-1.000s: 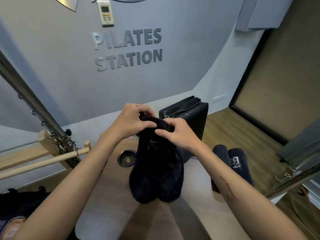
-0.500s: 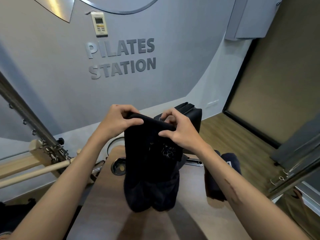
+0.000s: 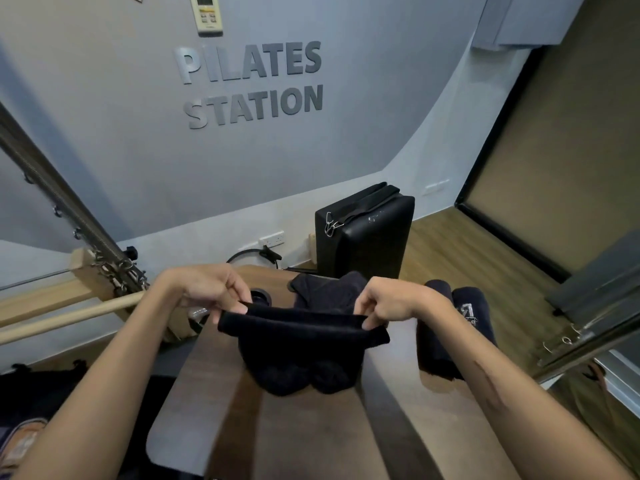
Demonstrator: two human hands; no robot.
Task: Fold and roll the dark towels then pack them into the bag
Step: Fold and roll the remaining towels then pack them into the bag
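- Dark terry towel (image 3: 304,337) is up off the brown wooden tabletop (image 3: 214,382), stretched between both hands with its lower half drooping in a soft bulge onto the wood.
- Left hand (image 3: 207,289) pinches the towel's top edge at the left corner, thumb over fingers; that grip is narrow and firm on the cloth.
- Right hand (image 3: 384,303) pinches the opposite corner the same way, so the top edge runs taut and roughly level between them.
- Two dark rolled towels (image 3: 450,327) lie side by side at the right edge of the tabletop, one showing a pale printed logo. Those look done.
- Another loose dark cloth (image 3: 329,289) lies crumpled just behind the held towel, not yet folded by the look of it.
- Black upright padded case (image 3: 367,233) stands on the floor beyond the tabletop; whether that is the bag, I cannot tell.
- Judging progress: rolling is partly through, and no packing shows so far.
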